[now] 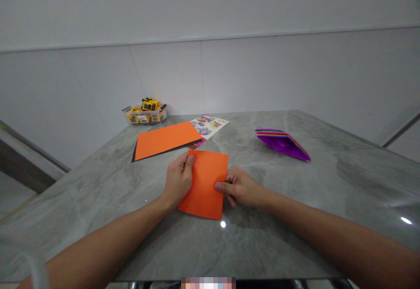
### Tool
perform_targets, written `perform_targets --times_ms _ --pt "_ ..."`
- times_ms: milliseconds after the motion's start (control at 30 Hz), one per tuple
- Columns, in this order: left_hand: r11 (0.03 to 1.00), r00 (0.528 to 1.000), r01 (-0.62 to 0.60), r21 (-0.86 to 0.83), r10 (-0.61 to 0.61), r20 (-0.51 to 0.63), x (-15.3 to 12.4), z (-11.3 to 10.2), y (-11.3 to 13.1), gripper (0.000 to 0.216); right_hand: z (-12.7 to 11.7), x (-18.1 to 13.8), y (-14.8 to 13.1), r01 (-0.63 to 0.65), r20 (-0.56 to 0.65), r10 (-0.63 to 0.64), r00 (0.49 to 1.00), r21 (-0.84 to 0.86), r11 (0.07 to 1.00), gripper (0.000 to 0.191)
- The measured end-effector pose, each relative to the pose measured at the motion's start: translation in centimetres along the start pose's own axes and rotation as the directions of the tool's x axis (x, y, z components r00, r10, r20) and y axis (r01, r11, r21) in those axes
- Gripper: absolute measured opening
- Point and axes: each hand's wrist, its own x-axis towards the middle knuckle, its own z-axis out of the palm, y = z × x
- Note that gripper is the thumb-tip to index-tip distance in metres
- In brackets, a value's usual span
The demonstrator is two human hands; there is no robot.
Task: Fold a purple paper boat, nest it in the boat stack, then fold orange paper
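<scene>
Orange paper (205, 184) — long axis pointing away, left hand (179, 179), right hand (241, 188) pinching its sides

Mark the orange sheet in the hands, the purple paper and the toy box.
held orange sheet (205, 184), head view, centre of its face.
purple paper (284, 144), head view, its sloping purple side.
toy box (144, 118), head view, clear front wall.

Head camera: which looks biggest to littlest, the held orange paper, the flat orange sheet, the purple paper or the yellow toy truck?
1. Held orange paper, but it is nearest, so unsure against the next.
2. Flat orange sheet.
3. Purple paper.
4. Yellow toy truck.
</scene>
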Motion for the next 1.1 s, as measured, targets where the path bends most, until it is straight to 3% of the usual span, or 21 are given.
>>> perform_targets --times_ms 333,567,633,667,767,833,1100 --pt "1.000 0.999 -0.013 0.022 0.014 -0.034 0.1 0.1 -0.1 0.031 0.3 0.0 -0.1 -0.038 0.026 0.036 0.999 0.087 0.995 0.036" --pt "0.972 0.994 0.097 -0.216 -0.083 0.074 0.2 0.0 -0.3 0.030 -0.5 0.1 0.1 -0.034 -0.146 0.036 0.989 0.018 0.999 0.028" --pt "0.918 0.966 0.217 -0.332 -0.154 0.206 0.3 0.0 -0.5 0.029 -0.8 0.2 0.3 -0.043 -0.158 0.047 0.986 0.034 0.999 0.026" --pt "0.876 0.931 0.306 -0.373 -0.193 0.311 0.3 0.1 -0.6 0.029 -1.0 0.2 0.5 -0.045 -0.162 0.051 0.985 0.043 0.998 0.026" --pt "0.743 0.767 0.531 -0.408 -0.217 0.604 0.1 0.3 -0.7 0.032 -1.5 0.3 0.9 -0.054 -0.177 0.065 0.982 0.066 0.996 0.028" --pt "0.688 0.710 0.591 -0.422 -0.196 0.676 -0.1 0.5 -0.7 0.037 -1.7 0.4 1.2 -0.059 -0.166 0.072 0.983 0.082 0.995 0.030" --pt "0.644 0.765 0.595 -0.481 -0.273 0.583 0.0 0.8 -1.3 0.036 -1.9 0.5 1.5 -0.086 -0.112 0.092 0.989 0.058 0.995 0.033"
